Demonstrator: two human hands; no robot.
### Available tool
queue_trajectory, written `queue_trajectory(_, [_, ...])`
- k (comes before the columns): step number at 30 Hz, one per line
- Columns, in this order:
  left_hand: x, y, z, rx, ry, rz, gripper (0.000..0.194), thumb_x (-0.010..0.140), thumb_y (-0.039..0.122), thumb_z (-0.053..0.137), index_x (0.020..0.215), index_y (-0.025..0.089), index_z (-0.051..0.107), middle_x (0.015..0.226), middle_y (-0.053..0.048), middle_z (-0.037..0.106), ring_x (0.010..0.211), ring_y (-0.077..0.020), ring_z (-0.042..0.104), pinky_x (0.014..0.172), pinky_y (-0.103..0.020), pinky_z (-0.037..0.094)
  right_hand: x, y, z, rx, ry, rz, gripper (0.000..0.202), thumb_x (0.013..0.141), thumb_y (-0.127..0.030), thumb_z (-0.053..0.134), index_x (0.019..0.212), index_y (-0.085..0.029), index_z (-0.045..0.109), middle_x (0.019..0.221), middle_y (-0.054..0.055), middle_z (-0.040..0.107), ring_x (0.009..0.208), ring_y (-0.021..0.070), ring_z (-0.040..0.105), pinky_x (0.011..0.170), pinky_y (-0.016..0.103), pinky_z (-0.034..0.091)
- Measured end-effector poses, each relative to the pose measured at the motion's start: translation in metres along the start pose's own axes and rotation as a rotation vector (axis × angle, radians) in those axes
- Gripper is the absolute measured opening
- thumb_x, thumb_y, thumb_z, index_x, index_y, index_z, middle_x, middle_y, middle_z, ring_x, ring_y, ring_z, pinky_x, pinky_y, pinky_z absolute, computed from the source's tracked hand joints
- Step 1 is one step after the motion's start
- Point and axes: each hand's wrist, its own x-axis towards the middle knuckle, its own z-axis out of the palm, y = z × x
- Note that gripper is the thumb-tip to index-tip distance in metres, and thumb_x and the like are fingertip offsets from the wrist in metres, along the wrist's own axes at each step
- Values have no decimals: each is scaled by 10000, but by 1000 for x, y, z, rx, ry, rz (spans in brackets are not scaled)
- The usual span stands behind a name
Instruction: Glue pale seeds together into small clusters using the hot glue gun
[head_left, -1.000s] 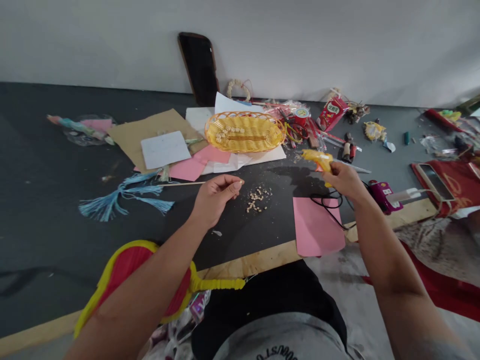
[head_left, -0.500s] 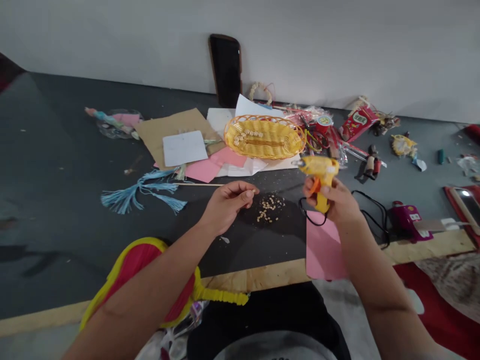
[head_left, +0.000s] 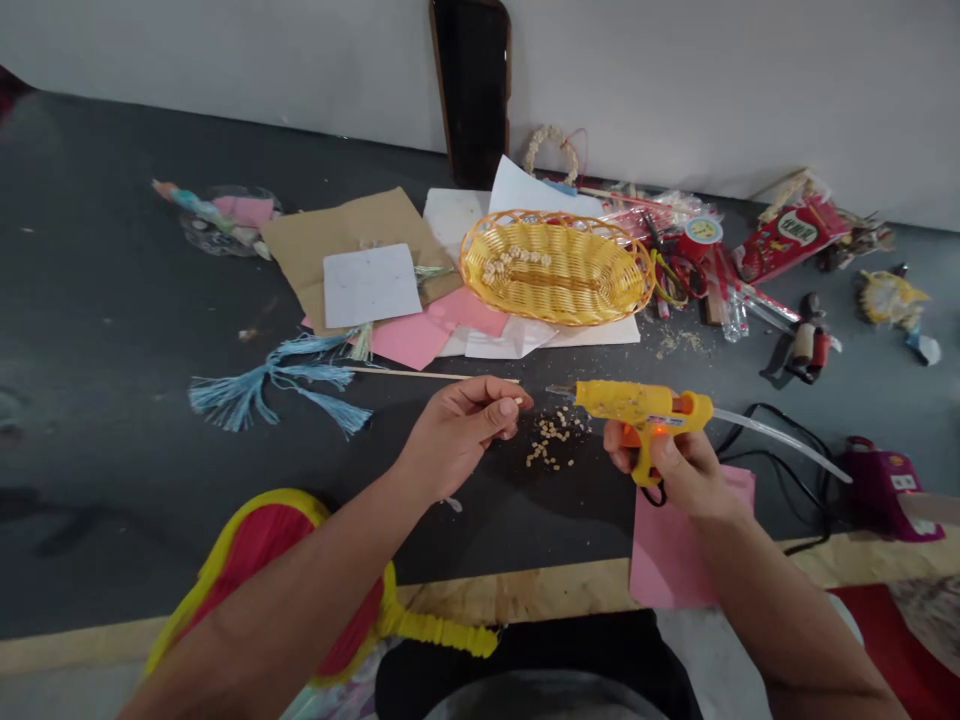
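Observation:
My left hand (head_left: 469, 430) pinches a tiny pale piece (head_left: 517, 401) between thumb and finger, left of the small pile of similar pieces (head_left: 551, 438). In my right hand (head_left: 679, 465) is a yellow glue gun (head_left: 626, 402), its nozzle pointing left toward the left fingertips, a short gap apart. An orange light glows on the gun, and a clear glue stick (head_left: 784, 440) sticks out of its back. Behind my left hand lies a thin stick (head_left: 427, 375). The yellow wicker basket (head_left: 559, 285) holds several small pale clusters.
Blue tassels (head_left: 262, 390) lie at left, beside brown paper (head_left: 360, 225) and pink sheets. A phone (head_left: 472, 90) leans on the wall. Scissors, plastic packets and a red box (head_left: 791, 240) sit back right. A yellow-edged red fan (head_left: 277, 540) is at the front edge; a black cable runs right.
The glue gun has turned from angled away to side-on, its nozzle now nearer my left fingertips. My left hand keeps its pinch. The view has shifted slightly.

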Motion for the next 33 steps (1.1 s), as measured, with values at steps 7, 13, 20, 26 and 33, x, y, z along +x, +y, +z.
queue_trajectory(7, [-1, -1, 1, 3, -16, -14, 234, 595, 335, 914, 699, 172, 781, 671, -8, 667, 535, -62, 549, 528, -181, 415, -7, 14, -3, -103, -68, -44, 307, 984, -511, 467, 1159, -263, 510, 880, 40, 628, 639, 136, 482, 552, 290, 375])
queue_trajectory(13, [0, -3, -1, -7, -29, -13, 230, 597, 316, 914, 693, 163, 773, 723, -17, 690, 542, -58, 550, 536, -184, 422, -7, 19, -3, -132, -84, -89, 278, 993, -481, 467, 1205, -303, 443, 881, 16, 612, 669, 138, 488, 579, 288, 365])
queue_trajectory(20, [-2, -3, -2, 12, -43, -11, 245, 616, 330, 904, 687, 149, 755, 715, -26, 691, 555, -68, 532, 534, -200, 411, -7, 20, -2, -137, -82, -78, 289, 985, -479, 481, 1203, -296, 428, 851, 16, 596, 673, 149, 488, 575, 292, 362])
queue_trajectory(26, [-2, -4, -2, 27, -52, -5, 254, 617, 341, 902, 689, 149, 753, 710, -23, 685, 555, -70, 527, 536, -206, 399, -8, 20, -3, -154, -60, -54, 314, 973, -499, 498, 1194, -288, 425, 824, 10, 597, 580, 121, 453, 492, 258, 324])
queue_trajectory(33, [0, -5, -3, 39, -68, 7, 253, 633, 352, 893, 703, 151, 756, 715, -17, 672, 555, -69, 520, 533, -208, 384, -8, 21, -4, -158, -69, -69, 302, 980, -488, 496, 1185, -277, 427, 821, 6, 598, 553, 102, 436, 466, 245, 288])
